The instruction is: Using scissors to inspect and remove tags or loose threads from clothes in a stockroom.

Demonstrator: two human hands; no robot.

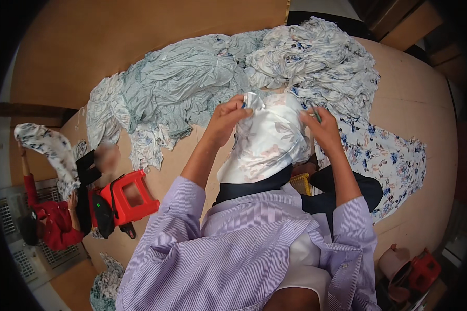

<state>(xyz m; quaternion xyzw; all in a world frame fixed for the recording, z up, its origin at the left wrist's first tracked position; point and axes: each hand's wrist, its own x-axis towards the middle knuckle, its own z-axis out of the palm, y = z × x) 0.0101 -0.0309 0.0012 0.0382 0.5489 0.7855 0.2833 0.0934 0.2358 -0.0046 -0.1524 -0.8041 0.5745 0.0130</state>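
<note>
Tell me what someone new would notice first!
Probably the big crumpled grey-green cloth along the top, with white flowered cloth to its right. Then the bright red stool at left, and the pale flowered fabric mid-picture, between left hand and right hand.

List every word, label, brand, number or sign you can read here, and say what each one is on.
None can be read.
Floral cloth in the left hand: printed flowers and leaves, no lettering visible.
Small dark thing in the right hand: too small to make out any marking.
Black thing beside the red stool: a small green mark, too small to read.
</note>
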